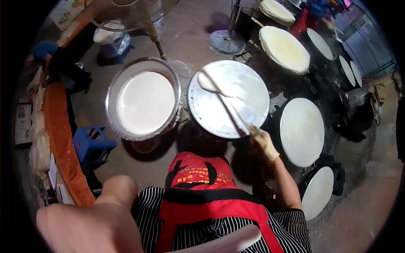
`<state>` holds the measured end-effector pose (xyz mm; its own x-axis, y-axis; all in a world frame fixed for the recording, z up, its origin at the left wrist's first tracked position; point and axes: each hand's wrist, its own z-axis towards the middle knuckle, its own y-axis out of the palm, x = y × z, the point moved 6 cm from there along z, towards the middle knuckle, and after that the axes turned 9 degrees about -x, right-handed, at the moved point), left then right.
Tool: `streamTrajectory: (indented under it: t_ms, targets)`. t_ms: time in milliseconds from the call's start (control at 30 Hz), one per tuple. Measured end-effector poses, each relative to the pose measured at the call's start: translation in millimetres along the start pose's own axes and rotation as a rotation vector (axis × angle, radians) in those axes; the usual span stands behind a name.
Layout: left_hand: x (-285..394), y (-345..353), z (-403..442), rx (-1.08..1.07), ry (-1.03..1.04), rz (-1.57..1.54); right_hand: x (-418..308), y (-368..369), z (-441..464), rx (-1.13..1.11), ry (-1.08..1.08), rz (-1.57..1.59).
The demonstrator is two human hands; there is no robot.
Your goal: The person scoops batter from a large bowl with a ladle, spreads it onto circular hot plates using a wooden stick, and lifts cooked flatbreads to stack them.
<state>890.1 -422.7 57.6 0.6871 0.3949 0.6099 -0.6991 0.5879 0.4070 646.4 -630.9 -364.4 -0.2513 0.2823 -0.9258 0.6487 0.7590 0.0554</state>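
Observation:
A cream-coloured glove covers my right hand [263, 143], whose fingers are wrapped round the handle of a ladle [231, 111]. The ladle's batter-coated bowl rests over the round griddle [254, 101], which carries a thin, shiny, pale layer with a thicker streak by the bowl. To the left of the griddle stands a large metal basin [110, 105] of white batter [146, 98]. My left hand [84, 225] looms large and bare at the lower left, close to the camera; its fingers cannot be made out. A pale, smooth, rounded object [236, 240] juts in at the bottom edge.
Several more griddles with pale rounds, such as one round [302, 132], line the right side. Stacked flat sheets [284, 49] lie farther back. A blue stool [93, 145] stands left, a fan [130, 12] at the top. Another person [322, 12] is partly visible at top right.

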Motion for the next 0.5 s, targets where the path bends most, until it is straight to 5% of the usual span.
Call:
streamTrajectory:
  t_ms: [133,200,233,400,500]
  targets:
    - [-12,16,9,-0.02,0.02,0.032,-20,-41,30,0.377,0.024,0.081]
    - [-22,23,15,-0.017,0.029,0.044,37,-74,88,0.084,-0.243,-0.224]
    - [-26,26,19,-0.022,0.032,0.044,24,-52,77,0.018,-0.06,-0.102]
    - [-47,36,36,-0.048,0.031,0.051,35,-78,44,-0.355,-0.07,-0.158]
    - [-53,40,37,-0.004,0.02,0.086,20,-86,67,-0.118,0.055,-0.084]
